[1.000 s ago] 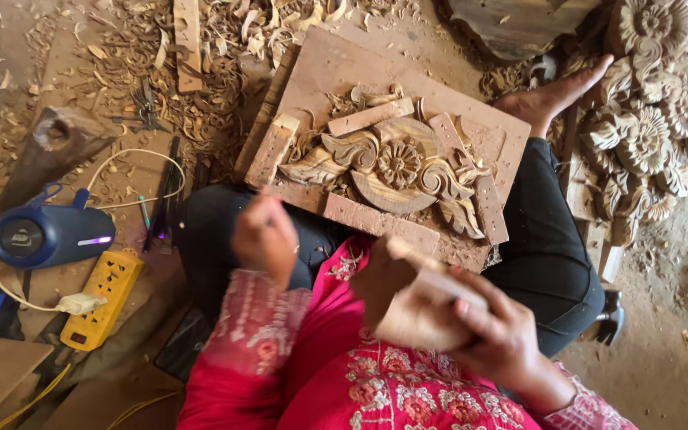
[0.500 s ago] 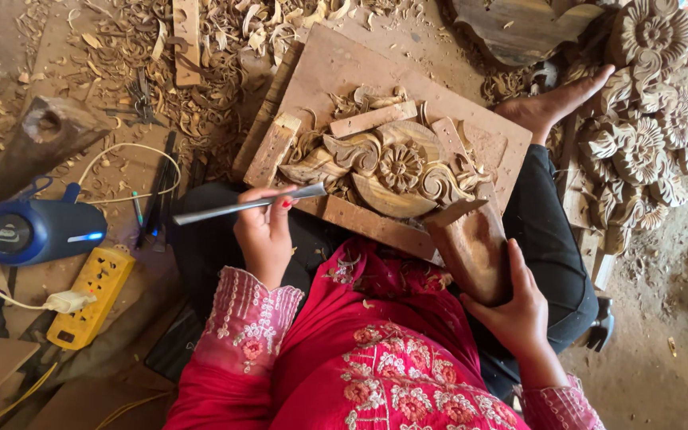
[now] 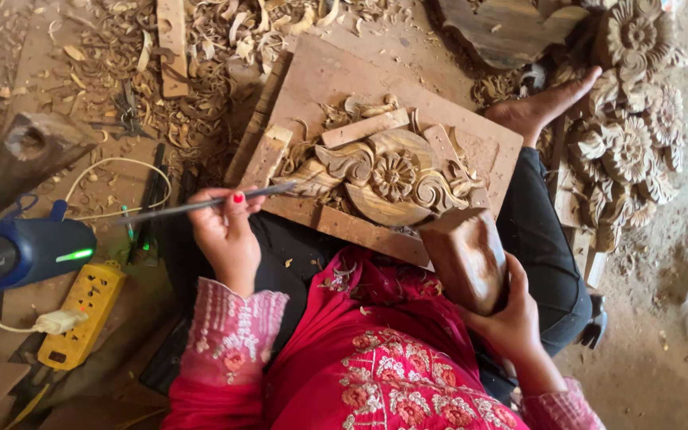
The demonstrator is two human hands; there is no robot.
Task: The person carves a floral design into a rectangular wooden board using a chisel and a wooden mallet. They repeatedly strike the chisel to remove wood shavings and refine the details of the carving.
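Now the left hand is closed around a thin metal chisel, held almost level, its tip just at the left edge of the carved flower panel lying on the wooden board over the lap. The right hand grasps a wooden mallet block beside the board's near edge.

A chisel is gripped in the left hand, its tip laid on the carved panel just right of that grip. A wooden mallet is clasped by the right hand, below the panel. A speaker and power strip are set left of the chisel grip.
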